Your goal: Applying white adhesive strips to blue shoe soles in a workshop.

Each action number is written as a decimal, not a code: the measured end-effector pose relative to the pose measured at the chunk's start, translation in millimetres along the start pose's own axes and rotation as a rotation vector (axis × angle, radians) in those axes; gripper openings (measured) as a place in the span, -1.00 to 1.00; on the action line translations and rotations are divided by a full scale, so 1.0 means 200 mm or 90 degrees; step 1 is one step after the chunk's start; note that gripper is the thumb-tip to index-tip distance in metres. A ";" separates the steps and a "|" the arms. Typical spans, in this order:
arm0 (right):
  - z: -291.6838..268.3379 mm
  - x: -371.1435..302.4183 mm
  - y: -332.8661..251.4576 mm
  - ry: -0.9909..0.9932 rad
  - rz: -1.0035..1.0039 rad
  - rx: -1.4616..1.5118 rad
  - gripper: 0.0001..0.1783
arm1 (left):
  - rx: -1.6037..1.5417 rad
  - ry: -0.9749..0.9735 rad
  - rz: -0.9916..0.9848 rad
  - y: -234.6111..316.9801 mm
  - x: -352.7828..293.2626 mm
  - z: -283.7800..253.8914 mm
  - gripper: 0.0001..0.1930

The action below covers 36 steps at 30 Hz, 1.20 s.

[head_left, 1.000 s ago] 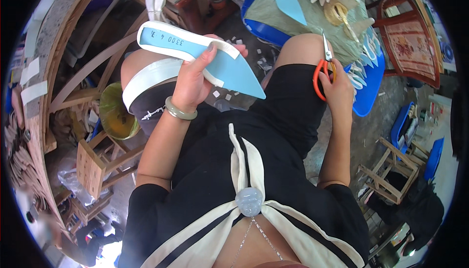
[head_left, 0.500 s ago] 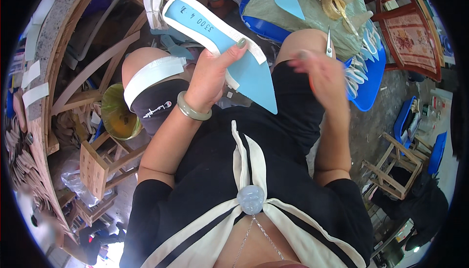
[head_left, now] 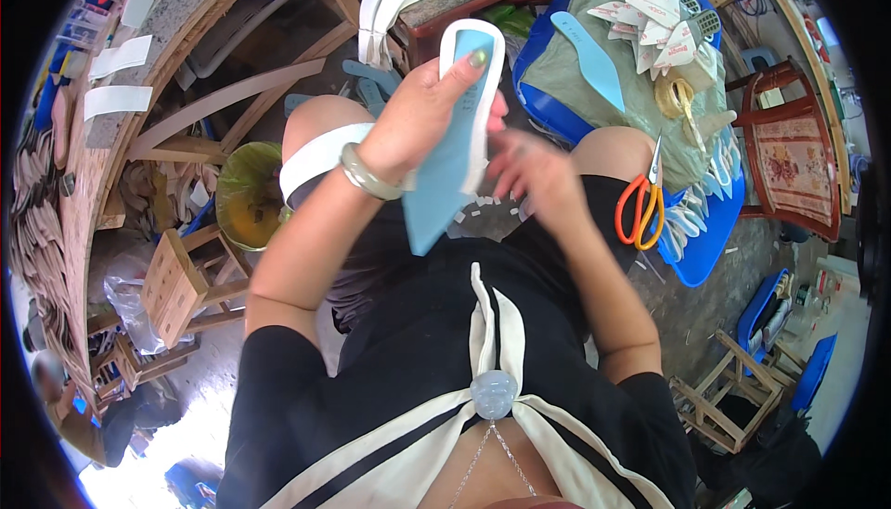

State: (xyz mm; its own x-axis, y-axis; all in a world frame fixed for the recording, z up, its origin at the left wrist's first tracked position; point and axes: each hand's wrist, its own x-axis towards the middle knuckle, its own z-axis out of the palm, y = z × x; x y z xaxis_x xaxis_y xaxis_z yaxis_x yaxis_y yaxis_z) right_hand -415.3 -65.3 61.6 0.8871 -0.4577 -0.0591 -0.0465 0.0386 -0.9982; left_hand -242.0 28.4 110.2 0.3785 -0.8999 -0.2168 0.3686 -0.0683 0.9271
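Observation:
My left hand is closed round a light blue shoe insole, thumb across its rounded end. A white strip follows the insole's rounded end and right side. The insole's pointed end hangs down toward my lap. To the right of that edge is my right hand, empty, its fingers apart and slightly blurred; whether a fingertip touches the strip I cannot tell. Scissors with orange-red handles rest on my right thigh, blades pointing away from me. A wide white band lies across my left thigh.
A blue tray with several white-edged pieces is on the right, below a cloth-covered surface holding another blue insole and a tape roll. White strips hang at the far table edge. A lined bin and wooden stool stand left.
My right hand has left the scissors on my thigh and moved left to the insole. My left hand has turned the insole more upright, its point now toward the lower left.

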 end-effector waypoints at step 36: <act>0.00 0.31 -0.12 0.179 -0.455 -0.334 -0.71 | 0.031 0.002 -0.007 -0.09 -0.03 0.08 -0.36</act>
State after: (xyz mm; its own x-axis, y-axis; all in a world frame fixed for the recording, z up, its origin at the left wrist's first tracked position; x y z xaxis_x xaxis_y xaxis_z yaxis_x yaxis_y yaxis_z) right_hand -358.9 -93.7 82.5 0.6447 -0.4190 0.6394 0.2050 -0.7110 -0.6726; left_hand -265.3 28.8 100.0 0.3764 -0.8979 -0.2284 0.3313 -0.0998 0.9382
